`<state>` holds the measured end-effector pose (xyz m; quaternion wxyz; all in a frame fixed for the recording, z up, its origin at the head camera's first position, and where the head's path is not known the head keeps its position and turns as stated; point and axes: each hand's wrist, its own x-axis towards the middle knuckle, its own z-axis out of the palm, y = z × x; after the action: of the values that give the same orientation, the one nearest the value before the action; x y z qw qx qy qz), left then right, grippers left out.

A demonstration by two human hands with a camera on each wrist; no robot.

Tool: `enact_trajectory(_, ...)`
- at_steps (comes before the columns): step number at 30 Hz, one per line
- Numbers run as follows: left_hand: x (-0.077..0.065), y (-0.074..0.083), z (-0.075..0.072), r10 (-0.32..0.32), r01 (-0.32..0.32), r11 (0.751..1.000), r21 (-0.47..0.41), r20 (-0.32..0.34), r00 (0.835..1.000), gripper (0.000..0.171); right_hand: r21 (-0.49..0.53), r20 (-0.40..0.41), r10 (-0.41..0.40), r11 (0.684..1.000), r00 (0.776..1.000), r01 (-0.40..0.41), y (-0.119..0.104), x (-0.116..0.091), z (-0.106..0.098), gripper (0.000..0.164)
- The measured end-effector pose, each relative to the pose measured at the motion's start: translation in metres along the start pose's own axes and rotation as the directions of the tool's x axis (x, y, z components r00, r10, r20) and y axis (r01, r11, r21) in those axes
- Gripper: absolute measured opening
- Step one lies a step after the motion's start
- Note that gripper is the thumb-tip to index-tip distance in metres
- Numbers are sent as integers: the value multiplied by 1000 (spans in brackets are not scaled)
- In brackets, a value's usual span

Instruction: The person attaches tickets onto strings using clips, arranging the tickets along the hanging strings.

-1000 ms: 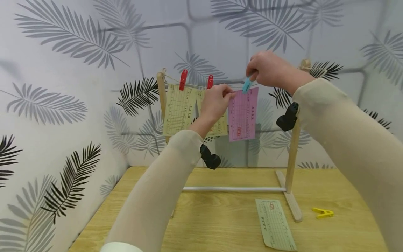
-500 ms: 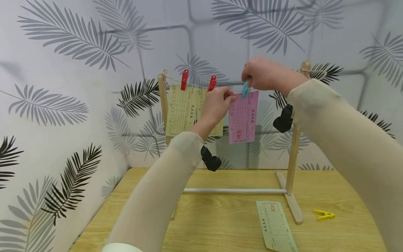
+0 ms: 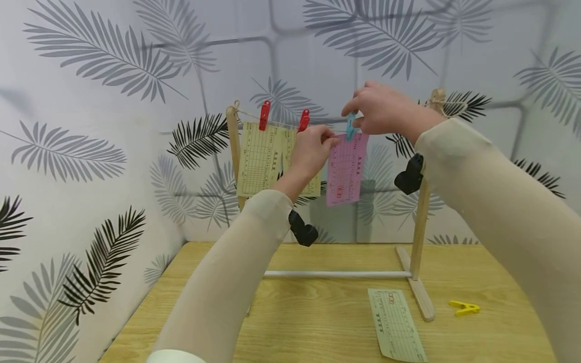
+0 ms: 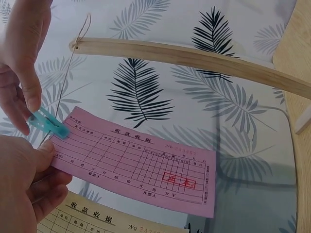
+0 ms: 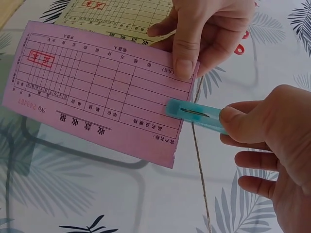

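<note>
A pink receipt slip (image 3: 345, 171) hangs at the string (image 5: 199, 160), tilted slightly in the head view. My left hand (image 3: 310, 148) pinches its upper corner between thumb and fingers, against the string. My right hand (image 3: 383, 111) holds the tail end of a light blue clothespin (image 5: 192, 114) between thumb and index finger; its other fingers are loosely spread. The clothespin's front end lies over the slip's top edge. To the left, two yellow receipt slips (image 3: 257, 161) hang under red clothespins (image 3: 265, 116), the second partly hidden behind my left hand.
The string runs between two wooden posts (image 3: 419, 227), joined low down by a white rod (image 3: 338, 274). On the table (image 3: 308, 322) lie a pale green receipt slip (image 3: 397, 325) and a yellow clothespin (image 3: 464, 308). A patterned wall stands close behind.
The blue clothespin has shifted a little left and now stands more upright. My right fingers have spread around it. The pink slip's lower end has swung slightly left; my left hand stays in place.
</note>
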<state>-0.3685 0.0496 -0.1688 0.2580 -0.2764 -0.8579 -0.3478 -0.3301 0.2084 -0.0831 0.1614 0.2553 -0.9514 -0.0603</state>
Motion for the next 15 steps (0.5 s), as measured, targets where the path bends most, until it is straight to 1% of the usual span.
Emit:
enact_trajectory(5,-1,0,-1,-7,7,1000,-24,-5,1000,15,51,-46,1,999,999,2,0,-2,3,37)
enact_trajectory(10,-4,0,-2,-12,12,999,-47,-2,1000,16,113,-60,27,993,998,-20,1,-3,5,42)
enact_trajectory(15,-6,-2,-4,-5,5,999,-35,-15,1000,17,157,-99,44,987,994,-28,3,-7,8,44)
